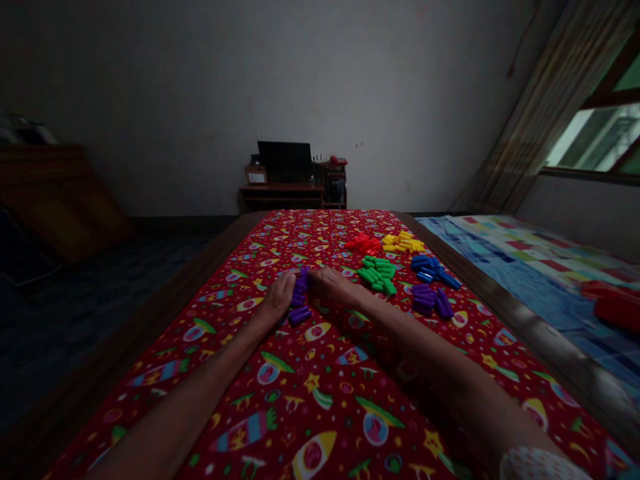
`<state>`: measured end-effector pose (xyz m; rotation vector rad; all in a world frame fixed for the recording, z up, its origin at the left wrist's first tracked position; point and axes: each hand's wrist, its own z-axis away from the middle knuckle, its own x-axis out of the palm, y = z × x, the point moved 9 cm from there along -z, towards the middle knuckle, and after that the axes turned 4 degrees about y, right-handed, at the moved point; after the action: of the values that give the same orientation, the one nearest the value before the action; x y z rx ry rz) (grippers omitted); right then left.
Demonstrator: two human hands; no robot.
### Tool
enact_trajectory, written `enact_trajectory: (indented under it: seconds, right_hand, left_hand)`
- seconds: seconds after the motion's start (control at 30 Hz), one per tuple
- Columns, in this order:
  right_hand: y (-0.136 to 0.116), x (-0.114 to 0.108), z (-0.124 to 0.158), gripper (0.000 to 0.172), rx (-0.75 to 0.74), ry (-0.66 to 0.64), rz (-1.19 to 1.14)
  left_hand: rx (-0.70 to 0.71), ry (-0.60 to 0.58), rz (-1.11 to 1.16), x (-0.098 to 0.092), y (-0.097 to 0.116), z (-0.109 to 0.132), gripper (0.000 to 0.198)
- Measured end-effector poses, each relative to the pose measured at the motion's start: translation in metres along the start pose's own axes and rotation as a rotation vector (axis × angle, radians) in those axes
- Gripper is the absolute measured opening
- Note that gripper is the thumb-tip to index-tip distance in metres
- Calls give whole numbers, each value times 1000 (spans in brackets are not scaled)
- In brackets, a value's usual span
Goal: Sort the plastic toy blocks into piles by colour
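purple pieces (299,300) sit in a short row near the middle of the desk (530,333), on the red cloth (310,373), between the two hands. nearest piece lies crosswise at the near end of the row, in plain view; far end partly covered by fingers.

left hand (280,299) is laid along the left side of the row, fingers together and pointing away, touching or just beside the pieces. left grip: can't tell whether it's pinching or only pressing. right hand (331,285) is at the far right side of the row, fingers curled, fingertips at a purple piece. right grip: can't tell, fingertips too small and dark. both forearms come in from the near edge; sleeve (540,465) with dots at the right one.

right of the hands, sorted by colour: green pile (377,273) closest to the right hand, red pile (364,244) behind it, yellow pile (403,242) just right of red, blue pile (430,270) right of green, purple pile (425,299) in front of blue. all on the cloth, pieces lying at mixed angles.

background: monitor (285,161) on a small stand (280,191) by the wall, cabinet (50,200) at left, bedding (485,257) at right, curtain (540,113) beside the window (600,137). room dim.
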<state>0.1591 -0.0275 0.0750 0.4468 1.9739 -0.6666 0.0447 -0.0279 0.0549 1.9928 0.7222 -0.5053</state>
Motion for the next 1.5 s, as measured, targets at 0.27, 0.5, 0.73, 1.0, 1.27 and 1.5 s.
enact_trajectory:
  seconds: [0.27, 0.5, 0.73, 1.0, 1.27, 1.5]
  right_hand:
    - [12, -52, 61, 10, 137, -4, 194]
    - [27, -116, 167, 19, 198, 95, 409]
    - [41, -125, 232, 22, 105, 138, 435]
    - [45, -116, 220, 28, 60, 172, 412]
    - [37, -105, 210, 21, 133, 168, 382]
    - [-32, -82, 155, 48, 0, 234, 237]
  left_hand:
    - [-34, 3, 58, -3, 4, 3, 54]
    - [-121, -8, 233, -6, 6, 7, 59]
    - [-133, 3, 260, -7, 5, 8, 56]
    - [-15, -46, 152, -2, 9, 3, 43]
    - [-36, 74, 192, -11, 8, 1, 38]
    - [-109, -63, 410, 21, 58, 17, 55]
